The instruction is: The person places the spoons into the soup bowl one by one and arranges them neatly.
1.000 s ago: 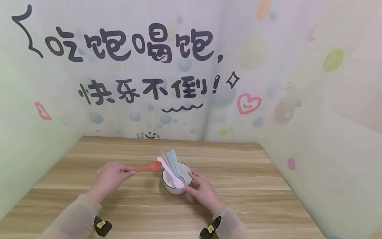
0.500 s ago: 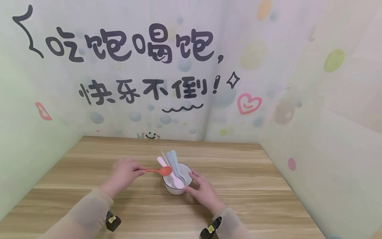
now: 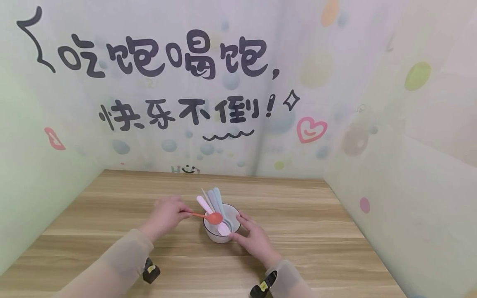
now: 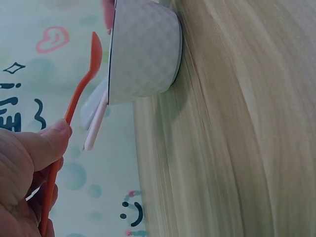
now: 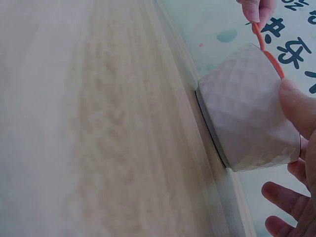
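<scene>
My left hand (image 3: pixel 167 215) pinches the handle of an orange spoon (image 3: pixel 214 218), whose bowl end hangs over a white bowl (image 3: pixel 216 237) with a dark rim. In the left wrist view the same orange spoon (image 4: pixel 79 94) runs from the thumb and fingers up beside the bowl (image 4: pixel 143 54). Thumb and fingers of my right hand (image 3: pixel 255 240) hold the bowl at its right rim. Inside lean a pink spoon (image 3: pixel 203 203) and several bluish and grey utensils (image 3: pixel 217 196), handles pointing up and back. The bowl's faceted side (image 5: pixel 242 108) fills much of the right wrist view.
The bowl stands on a wood-grain table (image 3: pixel 298 231). Behind it rises a pale wall (image 3: pixel 238 157) with dark lettering and coloured dots, and side walls (image 3: pixel 410 186) close in left and right. A black camera strap (image 3: pixel 151 271) sits on each wrist.
My left hand has moved right, carrying the orange spoon from the bowl's left side to over its opening. My right hand and the bowl have stayed in place.
</scene>
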The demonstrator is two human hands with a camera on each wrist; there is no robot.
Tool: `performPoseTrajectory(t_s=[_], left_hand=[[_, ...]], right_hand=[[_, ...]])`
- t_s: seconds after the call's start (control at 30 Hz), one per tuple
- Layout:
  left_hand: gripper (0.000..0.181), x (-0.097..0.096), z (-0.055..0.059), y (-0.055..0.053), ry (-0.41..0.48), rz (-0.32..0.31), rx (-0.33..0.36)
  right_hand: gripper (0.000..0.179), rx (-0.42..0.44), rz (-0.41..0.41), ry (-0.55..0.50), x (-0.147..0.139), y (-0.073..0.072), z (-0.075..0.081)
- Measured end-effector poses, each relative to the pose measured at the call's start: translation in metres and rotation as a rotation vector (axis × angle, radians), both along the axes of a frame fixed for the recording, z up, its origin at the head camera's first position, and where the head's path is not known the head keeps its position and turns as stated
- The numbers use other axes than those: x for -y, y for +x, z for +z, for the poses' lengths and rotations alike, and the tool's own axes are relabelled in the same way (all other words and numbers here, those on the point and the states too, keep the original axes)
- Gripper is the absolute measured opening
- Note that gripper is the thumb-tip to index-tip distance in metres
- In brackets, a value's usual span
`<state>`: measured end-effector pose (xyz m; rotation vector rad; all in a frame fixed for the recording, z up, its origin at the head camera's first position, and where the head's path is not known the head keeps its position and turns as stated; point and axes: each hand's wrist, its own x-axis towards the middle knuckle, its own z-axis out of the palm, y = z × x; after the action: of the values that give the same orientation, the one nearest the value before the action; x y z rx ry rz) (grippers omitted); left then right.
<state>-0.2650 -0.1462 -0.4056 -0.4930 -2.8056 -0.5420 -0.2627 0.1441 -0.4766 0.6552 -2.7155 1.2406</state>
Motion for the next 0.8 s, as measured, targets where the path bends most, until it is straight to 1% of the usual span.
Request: performPoseTrajectory(t_s=[0.17,0.3,0.4,0.6,0.67,0.8], left_hand=[[0.005,-0.006,-0.002,-0.004,-0.021,-0.003,0.018],[0.004,-0.01,-0.004,-0.007,-0.029,-0.017,0.012],[0.005,-0.013,-0.004,-0.008,-0.046,-0.026,-0.003],[0.005,-0.022,-0.002,-0.008,-0.044,-0.038,-0.001],[0.002,-0.024,-0.003,-0.008,-0.038,-0.048,-0.011],[0.005,-0.027,-0.004,-0.008,-0.026,-0.077,-0.049]], right_hand=[[0.071,-0.005,0.002,-0.003,0.0,0.0,0.0],[0.071,-0.006,0.003,-0.005,0.0,0.0,-0.001],[0.07,-0.006,0.003,-0.006,0.0,0.0,0.0],[0.069,-0.008,0.003,-0.007,0.0,0.0,-0.001],[0.069,-0.007,0.0,-0.004,0.0,0.0,-0.001],[0.07,0.005,-0.007,-0.004,0.001,0.0,-0.001]])
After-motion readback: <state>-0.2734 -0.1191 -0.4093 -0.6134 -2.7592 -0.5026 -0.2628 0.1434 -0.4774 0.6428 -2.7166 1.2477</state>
